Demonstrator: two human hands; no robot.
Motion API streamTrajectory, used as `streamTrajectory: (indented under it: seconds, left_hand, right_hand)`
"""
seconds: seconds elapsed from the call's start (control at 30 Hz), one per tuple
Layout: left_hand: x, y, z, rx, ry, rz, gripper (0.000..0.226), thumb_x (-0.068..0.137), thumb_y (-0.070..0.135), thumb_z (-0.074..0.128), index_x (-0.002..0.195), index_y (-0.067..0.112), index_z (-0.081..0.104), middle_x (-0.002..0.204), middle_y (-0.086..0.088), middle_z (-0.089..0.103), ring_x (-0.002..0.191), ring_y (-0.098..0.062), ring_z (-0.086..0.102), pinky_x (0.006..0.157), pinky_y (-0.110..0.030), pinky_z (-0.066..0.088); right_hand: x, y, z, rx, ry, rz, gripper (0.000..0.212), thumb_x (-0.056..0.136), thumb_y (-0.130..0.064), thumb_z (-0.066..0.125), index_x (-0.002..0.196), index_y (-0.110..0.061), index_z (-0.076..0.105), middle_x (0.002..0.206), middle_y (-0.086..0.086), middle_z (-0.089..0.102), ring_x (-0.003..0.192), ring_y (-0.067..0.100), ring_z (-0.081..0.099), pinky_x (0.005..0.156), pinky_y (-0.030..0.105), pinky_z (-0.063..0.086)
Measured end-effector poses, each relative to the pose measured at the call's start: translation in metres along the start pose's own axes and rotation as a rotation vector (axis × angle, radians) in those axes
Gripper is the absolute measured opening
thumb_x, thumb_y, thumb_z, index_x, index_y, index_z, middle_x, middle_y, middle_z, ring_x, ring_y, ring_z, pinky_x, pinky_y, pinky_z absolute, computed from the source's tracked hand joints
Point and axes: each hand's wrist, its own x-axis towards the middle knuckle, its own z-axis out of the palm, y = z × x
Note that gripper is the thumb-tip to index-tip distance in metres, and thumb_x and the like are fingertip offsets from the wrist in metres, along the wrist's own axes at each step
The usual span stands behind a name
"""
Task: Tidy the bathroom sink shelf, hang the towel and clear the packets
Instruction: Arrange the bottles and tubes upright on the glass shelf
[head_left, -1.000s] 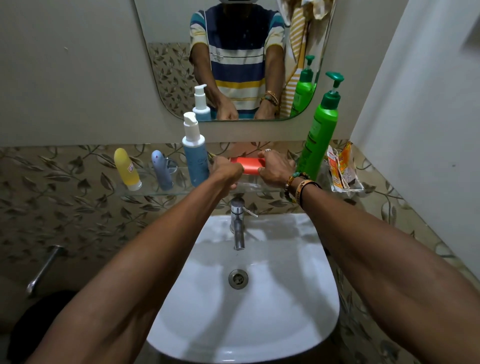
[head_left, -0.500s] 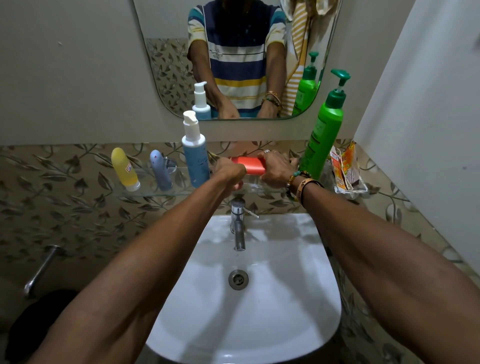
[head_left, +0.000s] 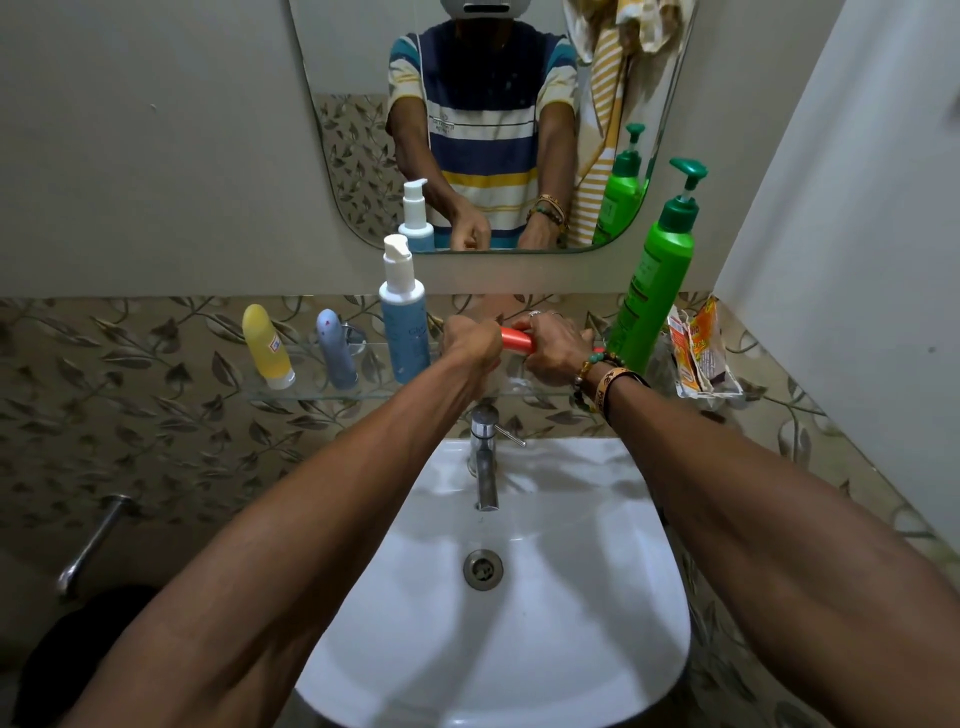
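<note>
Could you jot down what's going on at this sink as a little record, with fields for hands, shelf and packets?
Hands: left hand and right hand both grip a red tube over the glass shelf
On shelf: yellow bottle, grey bottle, blue pump bottle, green pump bottle, all standing
Packets: orange packets right of the green pump bottle
Towel: striped towel, seen in the mirror
Below: white sink

Clear glass shelf (head_left: 322, 393), glossy white ceramic sink (head_left: 597, 623) (chrome metal tap (head_left: 485, 462)), shiny plastic bottles.
</note>
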Motion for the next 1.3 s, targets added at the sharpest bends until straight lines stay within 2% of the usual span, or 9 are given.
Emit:
streamTrajectory:
  seconds: [0.3, 0.43, 0.53, 0.73, 0.8, 0.9, 1.07, 1.2, 1.3]
  left_hand:
    - [-0.011, 0.016, -0.007, -0.049, -0.027, 0.195, 0.040, 0.098, -0.003, 0.046, 0.136, 0.008, 0.044, 0.119, -0.017, 0.055, 0.112, -0.032, 0.060, 0.099, -0.046, 0.053]
    - [-0.014, 0.023, -0.012, -0.101, -0.041, 0.316, 0.050, 0.096, -0.008, 0.044, 0.143, 0.008, 0.042, 0.133, -0.016, 0.055, 0.122, -0.035, 0.057, 0.103, -0.051, 0.050]
    - [-0.016, 0.026, -0.016, -0.147, -0.067, 0.344, 0.048, 0.097, -0.009, 0.045, 0.141, 0.008, 0.044, 0.126, -0.008, 0.057, 0.111, -0.030, 0.063, 0.092, -0.043, 0.057]
    - [-0.014, 0.024, -0.021, -0.124, -0.146, 0.351, 0.058, 0.093, -0.014, 0.047, 0.147, 0.005, 0.041, 0.136, -0.012, 0.055, 0.112, -0.025, 0.062, 0.089, -0.038, 0.059]
    - [-0.014, 0.021, -0.022, -0.122, -0.189, 0.330, 0.058, 0.093, -0.013, 0.045, 0.148, 0.004, 0.039, 0.134, -0.015, 0.057, 0.104, -0.022, 0.063, 0.078, -0.032, 0.059]
    - [-0.015, 0.018, -0.025, -0.119, -0.251, 0.304, 0.057, 0.093, -0.012, 0.046, 0.147, 0.005, 0.039, 0.120, -0.011, 0.061, 0.091, -0.018, 0.064, 0.065, -0.027, 0.056]
    - [-0.017, 0.012, -0.029, -0.090, -0.327, 0.276, 0.054, 0.098, -0.005, 0.045, 0.149, 0.012, 0.035, 0.094, -0.006, 0.062, 0.070, -0.013, 0.058, 0.069, -0.032, 0.054]
    - [-0.022, 0.012, -0.034, -0.065, -0.393, 0.310, 0.068, 0.096, -0.008, 0.048, 0.154, 0.023, 0.029, 0.122, -0.020, 0.059, 0.078, -0.015, 0.064, 0.063, -0.030, 0.052]
    - [-0.023, 0.013, -0.037, -0.057, -0.419, 0.313, 0.072, 0.094, -0.011, 0.047, 0.154, 0.024, 0.028, 0.125, -0.023, 0.057, 0.080, -0.016, 0.061, 0.063, -0.029, 0.053]
  right_hand:
    - [-0.010, -0.004, -0.012, 0.115, 0.002, -0.035, 0.045, 0.093, -0.008, 0.055, 0.136, -0.019, 0.049, 0.111, 0.007, 0.061, 0.109, 0.030, 0.056, 0.101, 0.047, 0.041]
    - [-0.013, -0.008, -0.018, 0.255, 0.059, -0.029, 0.042, 0.096, -0.013, 0.054, 0.137, -0.016, 0.047, 0.099, 0.007, 0.056, 0.098, 0.032, 0.057, 0.092, 0.050, 0.048]
    - [-0.017, -0.012, -0.019, 0.392, 0.107, -0.008, 0.044, 0.097, -0.013, 0.055, 0.140, -0.017, 0.045, 0.093, 0.006, 0.055, 0.089, 0.029, 0.056, 0.077, 0.040, 0.050]
    - [-0.026, -0.022, -0.020, 0.617, 0.137, 0.042, 0.046, 0.095, -0.011, 0.056, 0.139, -0.015, 0.046, 0.113, 0.016, 0.064, 0.101, 0.038, 0.062, 0.089, 0.055, 0.053]
    - [-0.027, -0.025, -0.020, 0.670, 0.135, 0.059, 0.045, 0.094, -0.011, 0.059, 0.137, -0.014, 0.047, 0.112, 0.016, 0.065, 0.100, 0.038, 0.064, 0.088, 0.058, 0.053]
    - [-0.029, -0.028, -0.021, 0.736, 0.129, 0.076, 0.046, 0.092, -0.011, 0.062, 0.135, -0.013, 0.047, 0.110, 0.014, 0.066, 0.099, 0.034, 0.066, 0.089, 0.058, 0.054]
    - [-0.032, -0.033, -0.024, 0.817, 0.143, 0.067, 0.040, 0.090, -0.004, 0.062, 0.128, -0.009, 0.050, 0.109, 0.018, 0.068, 0.099, 0.036, 0.068, 0.089, 0.057, 0.055]
    - [-0.033, -0.032, -0.025, 0.942, 0.152, 0.068, 0.044, 0.090, 0.001, 0.064, 0.130, -0.005, 0.048, 0.114, 0.022, 0.066, 0.099, 0.037, 0.068, 0.084, 0.050, 0.059]
    - [-0.033, -0.032, -0.024, 0.995, 0.166, 0.081, 0.043, 0.088, 0.003, 0.065, 0.127, -0.007, 0.050, 0.112, 0.021, 0.067, 0.097, 0.036, 0.069, 0.083, 0.052, 0.059]
